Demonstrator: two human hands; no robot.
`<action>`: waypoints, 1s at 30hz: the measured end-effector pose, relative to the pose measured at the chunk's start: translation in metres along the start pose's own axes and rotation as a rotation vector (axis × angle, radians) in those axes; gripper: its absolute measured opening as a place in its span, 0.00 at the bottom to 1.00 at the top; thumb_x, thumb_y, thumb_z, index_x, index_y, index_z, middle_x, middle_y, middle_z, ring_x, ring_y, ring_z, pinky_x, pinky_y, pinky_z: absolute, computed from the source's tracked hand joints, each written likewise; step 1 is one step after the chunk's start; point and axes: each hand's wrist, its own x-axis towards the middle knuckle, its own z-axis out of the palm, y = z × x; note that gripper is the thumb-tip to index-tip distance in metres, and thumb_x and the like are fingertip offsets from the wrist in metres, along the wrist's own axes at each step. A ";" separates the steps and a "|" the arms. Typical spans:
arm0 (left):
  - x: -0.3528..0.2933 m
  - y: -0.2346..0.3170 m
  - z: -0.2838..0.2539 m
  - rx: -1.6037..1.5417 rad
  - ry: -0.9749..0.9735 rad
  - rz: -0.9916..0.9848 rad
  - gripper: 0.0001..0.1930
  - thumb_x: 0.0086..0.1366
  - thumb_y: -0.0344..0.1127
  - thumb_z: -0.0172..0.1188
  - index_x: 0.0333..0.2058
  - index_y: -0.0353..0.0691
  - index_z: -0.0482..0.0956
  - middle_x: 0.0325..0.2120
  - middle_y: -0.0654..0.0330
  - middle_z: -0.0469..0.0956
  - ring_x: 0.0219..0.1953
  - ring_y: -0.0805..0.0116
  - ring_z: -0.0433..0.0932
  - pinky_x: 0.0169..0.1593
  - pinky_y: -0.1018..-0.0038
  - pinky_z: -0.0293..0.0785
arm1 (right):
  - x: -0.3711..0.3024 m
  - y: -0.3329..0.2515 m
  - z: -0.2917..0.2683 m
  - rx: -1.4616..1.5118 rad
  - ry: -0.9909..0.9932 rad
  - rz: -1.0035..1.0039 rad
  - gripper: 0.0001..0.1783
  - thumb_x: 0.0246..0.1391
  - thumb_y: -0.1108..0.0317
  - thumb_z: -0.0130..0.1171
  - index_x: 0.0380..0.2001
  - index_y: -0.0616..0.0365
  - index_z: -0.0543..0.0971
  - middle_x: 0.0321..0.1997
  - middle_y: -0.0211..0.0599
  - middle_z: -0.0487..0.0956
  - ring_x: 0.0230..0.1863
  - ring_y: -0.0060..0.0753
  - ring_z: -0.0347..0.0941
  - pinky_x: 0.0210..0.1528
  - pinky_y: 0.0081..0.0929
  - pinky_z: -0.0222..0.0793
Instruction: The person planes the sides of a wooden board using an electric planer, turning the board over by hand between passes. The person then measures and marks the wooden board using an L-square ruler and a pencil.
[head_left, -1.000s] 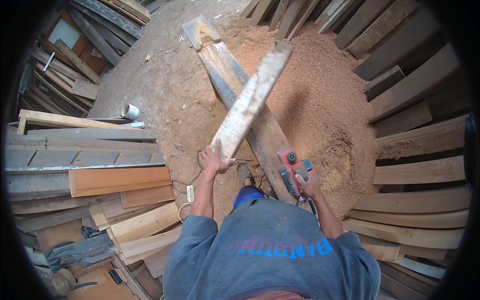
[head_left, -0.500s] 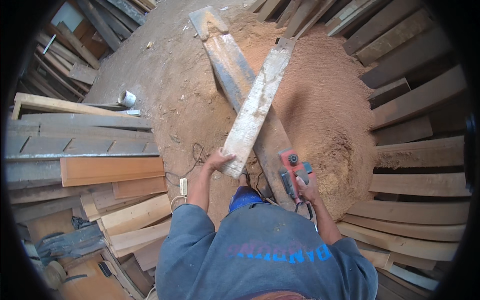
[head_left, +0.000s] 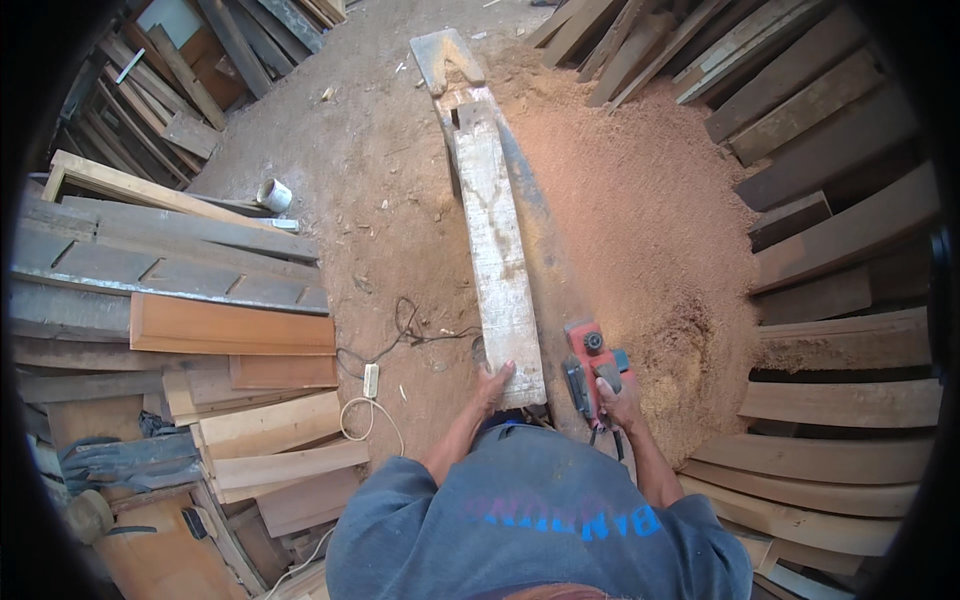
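Note:
A long board (head_left: 498, 240) with worn whitish paint lies almost lengthwise along a thick bench plank (head_left: 548, 270). My left hand (head_left: 492, 387) is closed on the board's near left corner, thumb on top. The board's far end, with a small dark notch, rests just short of a V-notched stop (head_left: 447, 62) at the plank's far end. To the right of the board, my right hand (head_left: 620, 402) grips the handle of a red electric planer (head_left: 592, 352), at the near part of the plank. The planer's underside is hidden.
Reddish shavings (head_left: 650, 210) are heaped right of the plank. Planks (head_left: 850, 345) line the right side; stacked boards (head_left: 235, 325) fill the left. A dark cable (head_left: 405, 325) and a white power socket (head_left: 371, 380) lie on the floor. A white bucket (head_left: 274, 195) stands farther back.
The board's far end has swung left, from lying crosswise over the plank to nearly in line with it. My left hand moved right with the near end. The planer stayed in my right hand.

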 end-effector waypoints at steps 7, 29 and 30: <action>0.057 0.027 0.017 0.000 0.002 0.131 0.36 0.66 0.57 0.65 0.54 0.26 0.72 0.47 0.50 0.79 0.46 0.61 0.80 0.51 0.63 0.78 | -0.008 0.006 -0.008 -0.050 -0.119 0.086 0.30 0.60 0.41 0.56 0.42 0.62 0.81 0.36 0.51 0.82 0.40 0.50 0.80 0.45 0.44 0.72; 0.118 0.062 0.056 0.458 0.174 -0.086 0.48 0.72 0.70 0.42 0.70 0.25 0.57 0.68 0.35 0.62 0.72 0.49 0.60 0.72 0.58 0.55 | -0.050 0.018 -0.045 -0.121 -0.294 0.172 0.27 0.59 0.45 0.61 0.40 0.63 0.82 0.37 0.46 0.84 0.39 0.43 0.82 0.43 0.41 0.77; 0.117 0.057 0.054 0.545 0.232 -0.152 0.49 0.72 0.71 0.41 0.69 0.24 0.58 0.68 0.32 0.60 0.73 0.49 0.57 0.74 0.59 0.51 | -0.046 0.029 -0.048 -0.262 -0.272 0.041 0.30 0.59 0.43 0.60 0.43 0.65 0.82 0.41 0.55 0.84 0.41 0.50 0.84 0.45 0.43 0.78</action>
